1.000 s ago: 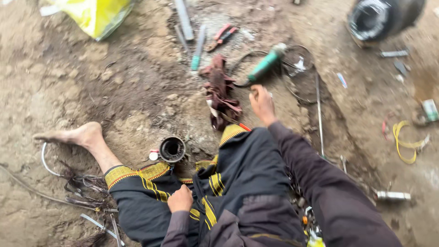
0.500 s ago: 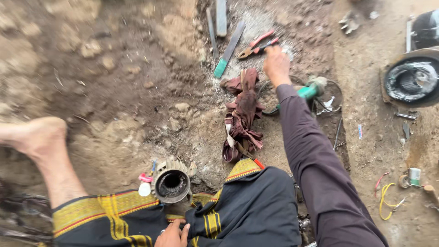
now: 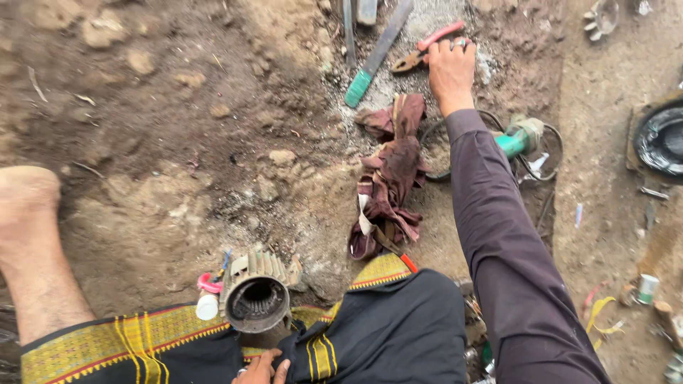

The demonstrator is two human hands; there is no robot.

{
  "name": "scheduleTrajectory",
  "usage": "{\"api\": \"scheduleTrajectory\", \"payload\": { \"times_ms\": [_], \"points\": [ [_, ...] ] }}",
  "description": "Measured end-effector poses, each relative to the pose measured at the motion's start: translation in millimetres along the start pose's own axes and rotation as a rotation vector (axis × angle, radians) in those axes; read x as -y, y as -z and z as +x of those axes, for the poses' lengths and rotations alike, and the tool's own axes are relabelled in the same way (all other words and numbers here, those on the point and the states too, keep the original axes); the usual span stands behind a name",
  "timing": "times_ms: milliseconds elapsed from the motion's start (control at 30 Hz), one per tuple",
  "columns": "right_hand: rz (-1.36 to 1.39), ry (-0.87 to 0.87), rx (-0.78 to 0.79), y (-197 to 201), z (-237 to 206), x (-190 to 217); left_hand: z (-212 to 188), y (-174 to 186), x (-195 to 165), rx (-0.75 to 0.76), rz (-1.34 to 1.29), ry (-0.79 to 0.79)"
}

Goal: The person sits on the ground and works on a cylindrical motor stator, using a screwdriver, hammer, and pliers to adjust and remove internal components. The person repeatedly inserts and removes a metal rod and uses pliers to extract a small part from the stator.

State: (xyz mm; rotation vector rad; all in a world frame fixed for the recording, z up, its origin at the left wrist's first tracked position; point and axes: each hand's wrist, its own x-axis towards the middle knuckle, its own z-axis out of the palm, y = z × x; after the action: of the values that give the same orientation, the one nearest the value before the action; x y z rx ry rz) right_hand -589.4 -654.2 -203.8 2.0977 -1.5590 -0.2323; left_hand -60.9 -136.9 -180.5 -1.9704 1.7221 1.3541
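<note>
Head view, looking down at dirt ground: the right hand (image 3: 450,70) reaches out, fingers resting on red-handled pliers (image 3: 427,47), grip not clearly closed. The left hand (image 3: 262,368), barely visible at the bottom edge, touches a finned metal motor housing (image 3: 255,299); grip unclear. A maroon rag (image 3: 390,174) lies between
</note>
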Motion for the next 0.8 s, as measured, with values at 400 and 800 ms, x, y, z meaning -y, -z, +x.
{"api": "scheduleTrajectory", "payload": {
  "times_ms": [400, 800],
  "points": [
    [0.797, -0.269, -0.026, 116, -28, 11, -24, 67, -48, -0.073, 0.017, -0.090],
    [1.189, -0.402, 0.074, 232, -68, 262, -26, 62, -49, -0.133, 0.001, -0.135]
  ]
}}
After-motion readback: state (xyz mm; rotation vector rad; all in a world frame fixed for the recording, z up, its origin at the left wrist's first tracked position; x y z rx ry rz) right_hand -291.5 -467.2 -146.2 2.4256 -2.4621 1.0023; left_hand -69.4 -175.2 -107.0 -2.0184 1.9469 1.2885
